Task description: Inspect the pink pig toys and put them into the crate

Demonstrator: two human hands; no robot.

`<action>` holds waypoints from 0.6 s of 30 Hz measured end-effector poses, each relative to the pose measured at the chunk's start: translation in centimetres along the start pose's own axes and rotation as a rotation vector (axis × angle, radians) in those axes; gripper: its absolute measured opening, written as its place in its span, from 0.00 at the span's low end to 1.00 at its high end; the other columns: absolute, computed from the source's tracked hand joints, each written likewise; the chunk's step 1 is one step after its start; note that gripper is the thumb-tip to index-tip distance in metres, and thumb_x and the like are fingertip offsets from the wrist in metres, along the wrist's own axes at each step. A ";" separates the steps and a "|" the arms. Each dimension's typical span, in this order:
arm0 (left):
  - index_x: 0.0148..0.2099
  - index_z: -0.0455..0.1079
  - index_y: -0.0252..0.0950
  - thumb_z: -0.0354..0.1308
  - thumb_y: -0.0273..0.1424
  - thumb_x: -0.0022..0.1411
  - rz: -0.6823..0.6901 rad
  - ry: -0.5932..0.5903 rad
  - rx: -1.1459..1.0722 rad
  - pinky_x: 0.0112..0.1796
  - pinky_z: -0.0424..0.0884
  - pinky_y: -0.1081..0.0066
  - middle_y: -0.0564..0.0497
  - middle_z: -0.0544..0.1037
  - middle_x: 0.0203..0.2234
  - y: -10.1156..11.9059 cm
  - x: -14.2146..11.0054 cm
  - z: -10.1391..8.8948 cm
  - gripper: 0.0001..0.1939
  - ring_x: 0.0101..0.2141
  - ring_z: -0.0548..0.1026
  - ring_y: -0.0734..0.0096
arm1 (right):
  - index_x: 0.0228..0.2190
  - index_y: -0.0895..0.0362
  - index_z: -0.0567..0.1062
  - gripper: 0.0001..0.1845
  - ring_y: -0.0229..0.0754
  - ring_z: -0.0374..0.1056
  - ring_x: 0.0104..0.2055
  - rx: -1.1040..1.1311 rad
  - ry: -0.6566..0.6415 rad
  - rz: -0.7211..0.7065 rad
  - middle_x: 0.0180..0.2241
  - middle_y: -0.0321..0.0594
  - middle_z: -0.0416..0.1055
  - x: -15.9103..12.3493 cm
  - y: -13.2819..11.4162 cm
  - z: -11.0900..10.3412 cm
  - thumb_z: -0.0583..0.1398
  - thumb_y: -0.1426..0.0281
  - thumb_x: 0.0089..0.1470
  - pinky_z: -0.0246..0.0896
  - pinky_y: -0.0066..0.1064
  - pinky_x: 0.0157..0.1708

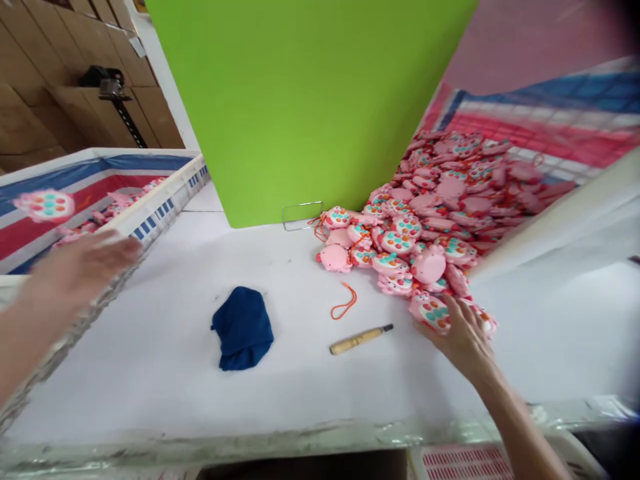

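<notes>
Most pink pig toys [430, 230] heaped right of centre on the tabletop [150, 373], a few already in the crate [167, 197] at upper left (left hand [80, 270] open by its rim), right hand [463, 340] with fingers [453, 313] spread on the heap's near edge.

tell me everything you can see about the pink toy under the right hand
The pink toy is a flat, rounded animal shape that looks like soft plastic, with a pale face panel dotted with round teal and red buttons. It lies tilted at the near edge of the pile, touching the toys beside it, above the white table. The right hand rests against its lower right side, partly covering that edge. Any cord on it is hidden or too small to tell.
</notes>
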State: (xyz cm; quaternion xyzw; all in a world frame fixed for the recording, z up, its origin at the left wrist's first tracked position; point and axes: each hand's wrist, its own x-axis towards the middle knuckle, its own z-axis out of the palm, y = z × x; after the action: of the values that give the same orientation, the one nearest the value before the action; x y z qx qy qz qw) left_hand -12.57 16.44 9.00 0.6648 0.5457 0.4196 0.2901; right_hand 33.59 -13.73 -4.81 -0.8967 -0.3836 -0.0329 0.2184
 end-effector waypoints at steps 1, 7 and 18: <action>0.50 0.62 0.21 0.45 0.40 0.63 -0.032 -0.086 -0.036 0.40 0.69 0.58 0.47 0.77 0.35 -0.6 -1.7 2.0 0.24 0.39 0.73 0.65 | 0.57 0.61 0.60 0.40 0.63 0.50 0.60 -0.009 -0.036 -0.030 0.57 0.58 0.58 0.9 0.1 0.2 0.57 0.54 0.47 0.47 0.49 0.54; 0.52 0.67 0.36 0.51 0.41 0.60 0.379 -0.474 0.345 0.56 0.57 0.51 0.43 0.65 0.56 -5.1 -11.7 11.8 0.21 0.59 0.58 0.51 | 0.48 0.59 0.70 0.33 0.63 0.57 0.55 -0.023 -0.106 -0.065 0.48 0.54 0.66 0.8 1.4 1.2 0.61 0.61 0.38 0.53 0.49 0.51; 0.54 0.64 0.38 0.52 0.44 0.60 -0.296 -0.981 -0.535 0.43 0.70 0.64 0.43 0.73 0.47 3.4 -20.0 15.5 0.24 0.45 0.72 0.60 | 0.58 0.56 0.56 0.44 0.49 0.67 0.37 0.373 0.060 0.001 0.51 0.51 0.61 -9.8 -14.1 0.2 0.58 0.50 0.45 0.65 0.38 0.33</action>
State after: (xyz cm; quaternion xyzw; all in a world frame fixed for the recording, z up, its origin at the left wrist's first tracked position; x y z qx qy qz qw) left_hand 1.55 -2.61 -0.39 0.6018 0.3094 0.1407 0.7227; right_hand 16.75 -11.62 -2.01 -0.8394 -0.3759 0.0122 0.3924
